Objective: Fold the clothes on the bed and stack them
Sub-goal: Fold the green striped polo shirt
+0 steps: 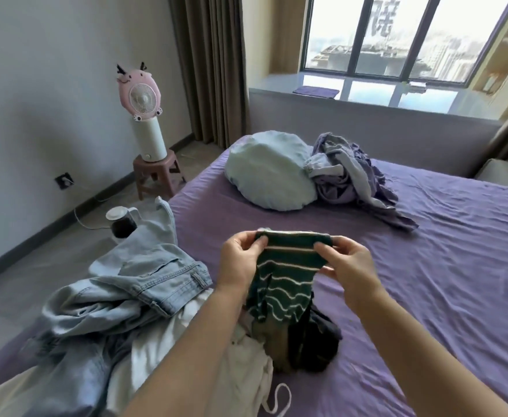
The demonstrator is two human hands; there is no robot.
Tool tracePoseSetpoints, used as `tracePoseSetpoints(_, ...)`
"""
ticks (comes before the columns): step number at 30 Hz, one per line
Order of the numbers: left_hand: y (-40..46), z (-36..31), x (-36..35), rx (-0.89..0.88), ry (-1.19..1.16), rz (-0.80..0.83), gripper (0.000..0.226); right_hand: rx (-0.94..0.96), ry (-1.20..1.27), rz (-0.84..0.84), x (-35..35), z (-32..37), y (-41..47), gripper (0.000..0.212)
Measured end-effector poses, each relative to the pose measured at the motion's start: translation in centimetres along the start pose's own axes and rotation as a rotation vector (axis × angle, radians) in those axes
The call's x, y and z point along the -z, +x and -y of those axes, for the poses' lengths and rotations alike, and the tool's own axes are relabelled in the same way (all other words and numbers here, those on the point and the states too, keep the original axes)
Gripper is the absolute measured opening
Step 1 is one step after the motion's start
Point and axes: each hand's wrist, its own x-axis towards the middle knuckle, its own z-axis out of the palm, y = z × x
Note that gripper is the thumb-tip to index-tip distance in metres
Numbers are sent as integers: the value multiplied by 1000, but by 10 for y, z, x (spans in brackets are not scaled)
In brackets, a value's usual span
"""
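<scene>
A dark green garment with white stripes point(283, 278) hangs in the air above the purple bed point(427, 266). My left hand point(240, 257) pinches its top edge at the left corner. My right hand point(346, 263) pinches the same edge at the right corner. Its lower part dangles onto a heap of clothes: light blue jeans point(132, 290) at the left, a white garment with a drawstring point(240, 365) in front, and dark and olive pieces point(310, 344) right under the striped one.
A pale blue pillow point(267, 173) lies at the far side of the bed beside a crumpled purple and grey bundle point(352, 173). Left of the bed on the floor stand a kettle point(123, 221) and a pink fan point(141, 97) on a stool.
</scene>
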Motion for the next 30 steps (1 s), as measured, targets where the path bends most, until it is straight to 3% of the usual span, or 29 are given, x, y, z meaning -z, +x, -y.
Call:
tracePoseSetpoints(5, -42, -117, -13, -149, 26, 115, 10, 102, 23, -49, 37, 105, -48, 24)
tracePoseSetpoints(9, -90, -190, -20, -154, -68, 212, 12, 176, -11, 93, 71, 166, -102, 13)
tracePoseSetpoints(12, -128, -229, -29, -199, -9, 247, 14, 227, -11, 166, 96, 196, -142, 4)
tracePoseSetpoints(17, -204, -270, -51, -332, 196, 353, 15, 172, -43, 399, 128, 223, -202, 33)
tracePoseSetpoints(20, -247, -281, -62, -385, 287, 386, 16, 173, -85, 518, 147, 226, -234, 32)
tracePoseSetpoints(25, -305, -277, -63, -457, 425, 353, 16, 206, -240, 286, 188, 219, -274, 8)
tracePoseSetpoints(30, -358, -255, -62, -412, 410, 353, 19, 224, -68, 96, 216, 214, -317, 10)
